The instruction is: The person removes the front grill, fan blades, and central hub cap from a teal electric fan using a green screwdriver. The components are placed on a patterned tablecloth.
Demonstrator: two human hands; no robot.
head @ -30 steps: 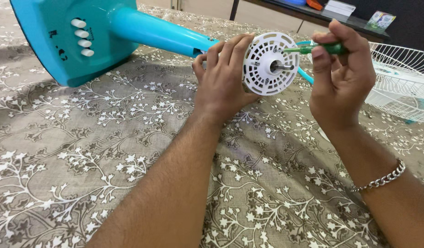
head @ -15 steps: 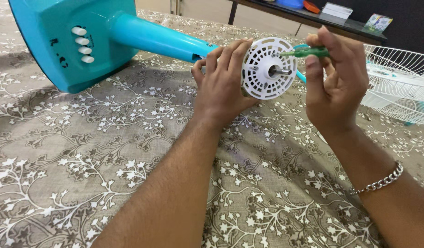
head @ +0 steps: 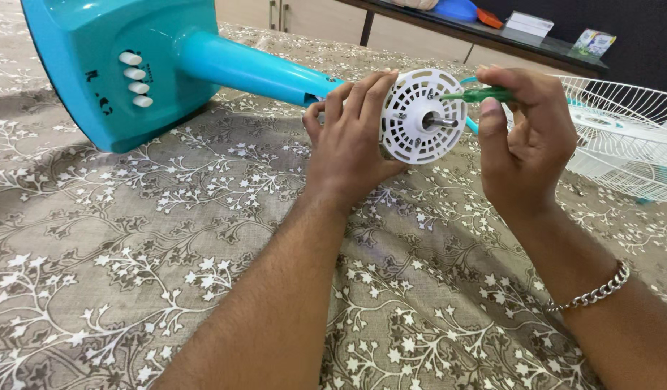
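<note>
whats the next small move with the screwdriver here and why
Probably keep turning the green screwdriver in place with the right hand. Its tip sits against the white vented motor cover, near the upper right of the rim, while the left hand grips the motor housing from behind. Whether the screw is loose cannot be told.

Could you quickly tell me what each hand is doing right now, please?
Left hand: closed around the white motor housing.
Right hand: closed on the green screwdriver, tip at the housing face.
</note>
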